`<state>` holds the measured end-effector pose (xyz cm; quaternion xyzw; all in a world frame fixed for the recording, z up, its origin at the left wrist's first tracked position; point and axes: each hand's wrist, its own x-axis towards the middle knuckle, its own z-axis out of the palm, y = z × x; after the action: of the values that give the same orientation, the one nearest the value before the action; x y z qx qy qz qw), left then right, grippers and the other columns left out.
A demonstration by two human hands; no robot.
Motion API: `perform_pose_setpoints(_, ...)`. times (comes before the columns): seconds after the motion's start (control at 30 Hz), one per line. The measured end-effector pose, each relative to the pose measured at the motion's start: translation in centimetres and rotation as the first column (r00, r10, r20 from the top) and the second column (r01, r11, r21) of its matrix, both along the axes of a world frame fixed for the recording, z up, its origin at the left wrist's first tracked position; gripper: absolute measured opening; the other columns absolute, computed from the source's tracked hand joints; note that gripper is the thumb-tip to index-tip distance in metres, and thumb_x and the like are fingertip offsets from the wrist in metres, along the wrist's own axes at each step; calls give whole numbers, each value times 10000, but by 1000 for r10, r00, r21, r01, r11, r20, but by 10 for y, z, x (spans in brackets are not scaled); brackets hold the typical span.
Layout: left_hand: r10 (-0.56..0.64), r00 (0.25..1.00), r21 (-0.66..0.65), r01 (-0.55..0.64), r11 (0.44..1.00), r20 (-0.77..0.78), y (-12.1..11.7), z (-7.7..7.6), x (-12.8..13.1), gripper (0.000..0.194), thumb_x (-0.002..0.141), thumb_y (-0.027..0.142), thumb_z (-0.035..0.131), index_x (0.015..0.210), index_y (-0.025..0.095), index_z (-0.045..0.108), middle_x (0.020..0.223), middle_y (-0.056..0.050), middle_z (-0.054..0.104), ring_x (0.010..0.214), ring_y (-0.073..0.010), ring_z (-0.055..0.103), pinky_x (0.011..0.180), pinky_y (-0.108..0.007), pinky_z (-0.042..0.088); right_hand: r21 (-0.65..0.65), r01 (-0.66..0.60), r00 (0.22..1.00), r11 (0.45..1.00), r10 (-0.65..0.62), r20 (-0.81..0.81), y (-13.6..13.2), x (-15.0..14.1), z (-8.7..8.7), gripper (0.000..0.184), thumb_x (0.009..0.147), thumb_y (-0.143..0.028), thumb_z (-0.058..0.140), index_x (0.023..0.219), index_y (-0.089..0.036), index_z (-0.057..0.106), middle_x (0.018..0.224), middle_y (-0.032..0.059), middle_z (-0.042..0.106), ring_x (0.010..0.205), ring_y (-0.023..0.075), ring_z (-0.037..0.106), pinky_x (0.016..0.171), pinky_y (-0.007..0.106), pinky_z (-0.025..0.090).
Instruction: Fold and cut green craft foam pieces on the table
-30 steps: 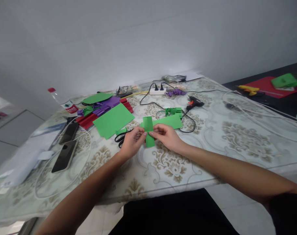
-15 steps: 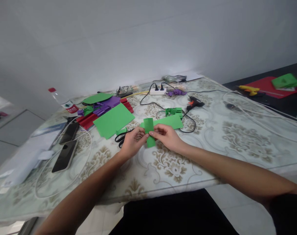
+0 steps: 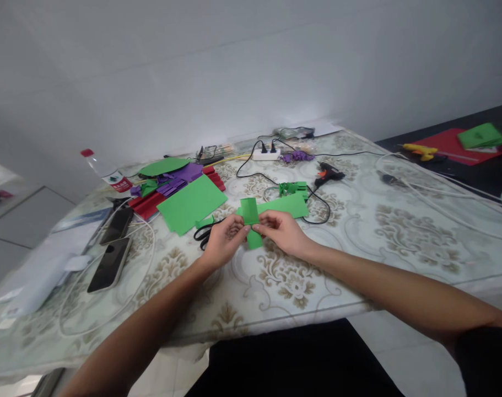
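A small green paper strip (image 3: 249, 210) is pinched between both hands above the table, its ends showing above and below my fingers. My left hand (image 3: 227, 236) grips its left edge, and my right hand (image 3: 282, 230) grips its right edge with thumb and bent fingers. A crease crosses the strip near my thumbs. Just behind lies a longer green strip (image 3: 286, 206), partly hidden by my right hand. Black-handled scissors (image 3: 203, 234) rest beside my left hand, their blades hidden. Green sheets (image 3: 193, 204) lie further left.
A black glue gun (image 3: 329, 173) lies behind on the right, its cord curling across the patterned cloth. Beyond are a white power strip (image 3: 266, 154) and fringed green paper (image 3: 293, 189). At left stand a bottle (image 3: 110, 173) and two phones (image 3: 110, 264) among white cables.
The upper end of the green strip has tilted slightly to the left. Both hands keep their pinch on it in nearly the same place.
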<state>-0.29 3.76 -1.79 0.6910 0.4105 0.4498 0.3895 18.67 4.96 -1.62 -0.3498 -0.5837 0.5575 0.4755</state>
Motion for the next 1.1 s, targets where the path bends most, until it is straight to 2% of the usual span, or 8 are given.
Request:
perform_pose_setpoints(0.4,16,999,-2,-17,1000,-38,-1,1,0,258,908,413,640,839,187,536,633,39,567,578,-113,596,561,-222,461,3,-3,1000,1000,3,19,-2,0,2,405,645,-514,844,756,-173,655,662,-11,660,607,135,600,616,273,536)
perform_pose_setpoints(0.73,27,998,21,-25,999,-62,0,4,1,271,886,407,670,812,193,521,616,44,563,562,-108,578,541,-213,443,-33,3,1000,999,-4,-16,0,-1,-2,402,625,-486,862,782,-173,664,690,-9,677,623,137,607,624,275,531)
perform_pose_setpoints(0.87,28,998,32,-26,999,-58,0,4,1,263,886,396,670,809,194,521,613,45,558,561,-109,572,542,-216,443,-28,-2,1000,1000,2,-9,-3,0,2,396,679,-525,816,783,-176,661,706,-2,674,635,145,615,623,282,528)
perform_pose_setpoints(1.1,22,998,34,-20,999,-65,0,2,0,255,889,396,666,818,194,528,615,46,569,558,-106,568,541,-211,436,56,-13,998,998,9,68,-4,2,6,418,755,-586,731,748,-174,657,678,4,648,619,145,591,599,275,511)
